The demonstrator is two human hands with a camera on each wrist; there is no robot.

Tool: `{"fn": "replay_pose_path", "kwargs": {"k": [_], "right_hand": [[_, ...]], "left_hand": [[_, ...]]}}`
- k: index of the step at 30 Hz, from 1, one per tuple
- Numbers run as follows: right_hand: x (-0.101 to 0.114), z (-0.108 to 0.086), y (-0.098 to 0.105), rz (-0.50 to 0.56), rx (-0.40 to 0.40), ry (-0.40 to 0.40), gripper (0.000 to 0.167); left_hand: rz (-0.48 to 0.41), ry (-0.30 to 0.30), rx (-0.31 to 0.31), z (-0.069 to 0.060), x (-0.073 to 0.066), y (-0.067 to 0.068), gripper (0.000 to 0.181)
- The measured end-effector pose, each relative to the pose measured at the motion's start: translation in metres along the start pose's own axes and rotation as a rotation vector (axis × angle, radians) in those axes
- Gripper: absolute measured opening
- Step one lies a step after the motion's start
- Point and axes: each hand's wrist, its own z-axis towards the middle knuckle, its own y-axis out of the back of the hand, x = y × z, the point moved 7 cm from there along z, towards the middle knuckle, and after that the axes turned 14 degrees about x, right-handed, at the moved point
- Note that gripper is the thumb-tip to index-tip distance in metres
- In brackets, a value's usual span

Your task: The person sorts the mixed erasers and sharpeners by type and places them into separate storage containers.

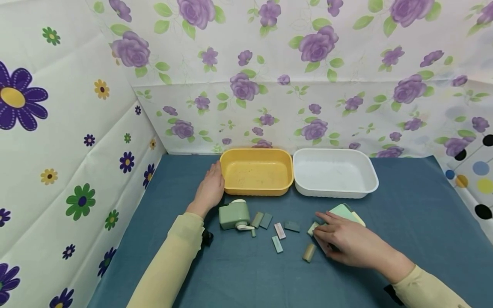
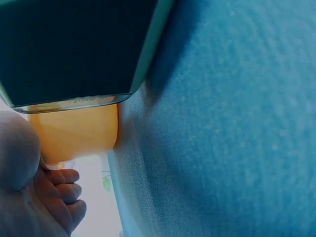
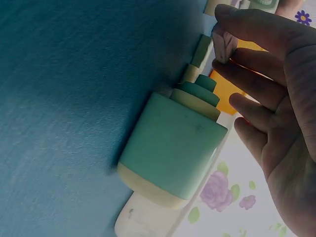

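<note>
In the head view my left hand lies with straight fingers against the left side of the yellow tray. The green crank pencil sharpener stands near that wrist. My right hand is low over the cloth at the right. Its thumb and fingers pinch a small block eraser, seen in the right wrist view and mostly hidden in the head view. A pale green eraser lies by its fingertips. Beneath and behind this hand is a mint-and-cream object with a stepped end, partly covered in the head view.
A white tray adjoins the yellow one at the back. Several small erasers lie scattered between the hands, among them a pinkish one, a dark green one and a tan one. A flowered sheet hangs behind the blue cloth.
</note>
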Motion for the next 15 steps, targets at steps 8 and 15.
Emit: {"fn": "replay_pose_path", "kwargs": {"k": [8,15], "right_hand": [[0.0,0.006,0.009,-0.023,-0.029,-0.001,0.041],[0.003,0.012,0.015,-0.057,-0.052,-0.001,0.046]], "left_hand": [[-0.009,-0.001,0.003,0.001,-0.001,0.0,0.058],[-0.006,-0.007,0.002,0.0,-0.001,0.0,0.058]]}}
